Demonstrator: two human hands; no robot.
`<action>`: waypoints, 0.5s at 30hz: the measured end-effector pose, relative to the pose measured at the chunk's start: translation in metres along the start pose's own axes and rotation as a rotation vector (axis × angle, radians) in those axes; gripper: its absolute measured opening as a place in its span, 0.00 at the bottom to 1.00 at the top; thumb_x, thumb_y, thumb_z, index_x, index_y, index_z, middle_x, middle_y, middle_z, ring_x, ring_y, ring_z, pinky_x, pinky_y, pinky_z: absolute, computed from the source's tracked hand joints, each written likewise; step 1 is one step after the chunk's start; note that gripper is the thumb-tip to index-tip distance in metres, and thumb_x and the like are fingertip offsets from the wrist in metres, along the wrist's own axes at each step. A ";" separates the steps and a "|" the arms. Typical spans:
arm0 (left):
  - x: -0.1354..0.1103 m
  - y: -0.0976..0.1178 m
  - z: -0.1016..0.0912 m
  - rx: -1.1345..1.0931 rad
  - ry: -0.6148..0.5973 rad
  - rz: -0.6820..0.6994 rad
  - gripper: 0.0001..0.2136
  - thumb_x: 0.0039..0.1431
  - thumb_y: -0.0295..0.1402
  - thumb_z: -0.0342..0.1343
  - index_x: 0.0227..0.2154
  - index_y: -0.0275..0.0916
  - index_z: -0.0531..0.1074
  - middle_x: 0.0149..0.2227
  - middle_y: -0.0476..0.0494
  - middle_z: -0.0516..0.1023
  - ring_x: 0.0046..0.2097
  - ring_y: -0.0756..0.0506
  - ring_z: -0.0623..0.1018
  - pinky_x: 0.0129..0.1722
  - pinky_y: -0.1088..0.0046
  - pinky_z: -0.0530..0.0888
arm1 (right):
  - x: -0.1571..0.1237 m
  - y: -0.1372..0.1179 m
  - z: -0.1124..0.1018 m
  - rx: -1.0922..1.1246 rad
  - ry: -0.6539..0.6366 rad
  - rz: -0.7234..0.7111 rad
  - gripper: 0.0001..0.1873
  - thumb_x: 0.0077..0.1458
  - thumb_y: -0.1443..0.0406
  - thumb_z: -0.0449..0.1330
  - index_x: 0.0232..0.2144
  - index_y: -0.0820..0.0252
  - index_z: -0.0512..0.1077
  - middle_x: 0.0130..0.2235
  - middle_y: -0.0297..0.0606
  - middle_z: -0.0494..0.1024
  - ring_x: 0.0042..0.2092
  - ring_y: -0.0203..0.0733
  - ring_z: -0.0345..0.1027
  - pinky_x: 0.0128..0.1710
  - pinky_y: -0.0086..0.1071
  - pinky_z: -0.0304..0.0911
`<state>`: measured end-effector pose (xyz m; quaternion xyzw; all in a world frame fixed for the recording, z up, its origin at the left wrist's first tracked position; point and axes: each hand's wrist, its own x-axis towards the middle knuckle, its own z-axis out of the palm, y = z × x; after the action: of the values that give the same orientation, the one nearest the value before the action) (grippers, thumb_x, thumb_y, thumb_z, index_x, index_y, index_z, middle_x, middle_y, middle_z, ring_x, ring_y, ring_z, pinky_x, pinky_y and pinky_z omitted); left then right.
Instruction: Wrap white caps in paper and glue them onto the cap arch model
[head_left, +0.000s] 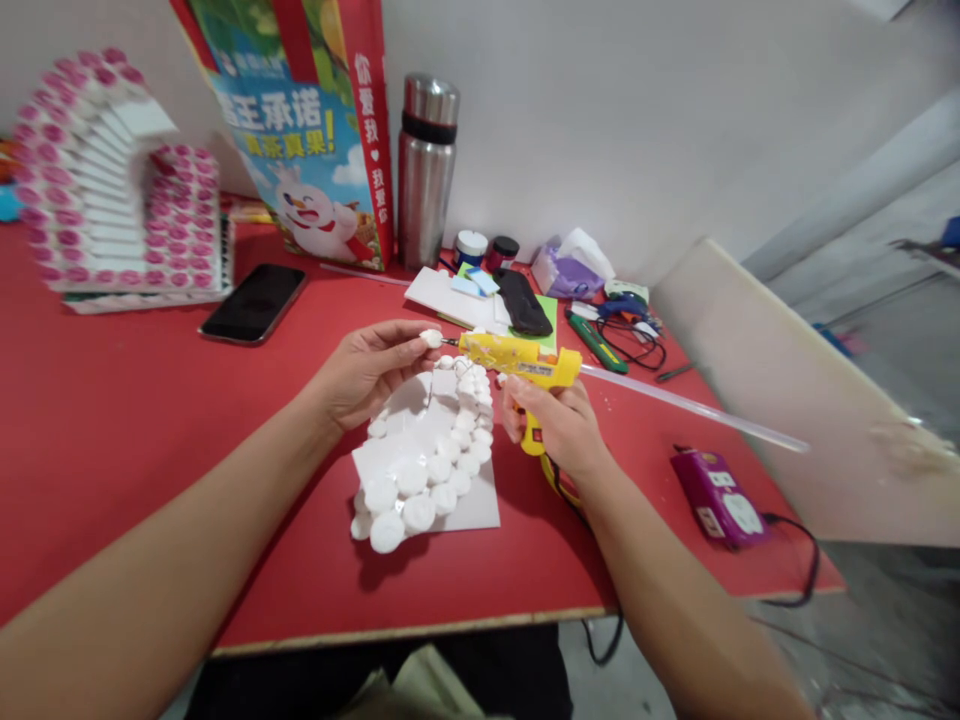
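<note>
My right hand (559,415) grips a yellow hot glue gun (517,360) by its handle, its nozzle pointing left. A long clear glue stick (697,408) juts from the gun's back end. Between the fingertips of my left hand (379,370) is a small white round piece (431,339), right at the nozzle tip; I cannot tell whether the two touch. Below both hands lies a white board structure (409,450), edged with rows of white round pieces (418,512) along its right and near sides. My left hand hides part of its far left side.
A pink-and-white flower-covered model (56,190) stands at the back left, near a black phone (253,303). Behind are a printed bag (300,140), a steel flask (427,175) and paint jars (471,248). On the right lie a green-handled cutter (596,340) and a purple power socket box (720,498).
</note>
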<state>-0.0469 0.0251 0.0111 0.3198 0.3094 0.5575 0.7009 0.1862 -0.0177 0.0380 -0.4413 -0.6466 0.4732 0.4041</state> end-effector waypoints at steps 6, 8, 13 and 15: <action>-0.001 0.001 0.002 -0.009 0.007 0.009 0.14 0.40 0.27 0.79 0.33 0.34 0.85 0.32 0.44 0.85 0.34 0.50 0.83 0.38 0.79 0.81 | -0.001 0.006 0.000 0.069 -0.003 0.020 0.27 0.64 0.52 0.60 0.17 0.58 0.69 0.17 0.31 0.68 0.21 0.34 0.62 0.24 0.31 0.56; 0.000 0.000 0.002 -0.002 0.003 0.011 0.15 0.40 0.27 0.79 0.33 0.33 0.85 0.32 0.44 0.85 0.33 0.50 0.83 0.37 0.79 0.81 | 0.000 0.007 0.000 0.071 -0.010 0.014 0.27 0.65 0.52 0.60 0.17 0.58 0.69 0.17 0.32 0.68 0.21 0.34 0.63 0.24 0.31 0.57; 0.000 0.000 0.002 0.014 0.003 0.008 0.14 0.41 0.27 0.78 0.34 0.33 0.85 0.32 0.43 0.85 0.33 0.50 0.83 0.38 0.79 0.81 | 0.000 0.005 0.001 0.059 -0.016 0.000 0.27 0.65 0.54 0.60 0.16 0.58 0.69 0.16 0.32 0.69 0.21 0.33 0.63 0.25 0.31 0.58; 0.000 0.000 0.002 0.012 0.007 0.006 0.14 0.41 0.27 0.78 0.34 0.34 0.85 0.32 0.44 0.85 0.33 0.50 0.83 0.38 0.79 0.81 | 0.000 0.003 0.001 0.051 -0.021 -0.007 0.27 0.65 0.55 0.59 0.15 0.58 0.69 0.16 0.32 0.69 0.21 0.34 0.63 0.25 0.31 0.58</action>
<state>-0.0451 0.0248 0.0122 0.3230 0.3141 0.5588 0.6962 0.1861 -0.0175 0.0346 -0.4238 -0.6400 0.4927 0.4099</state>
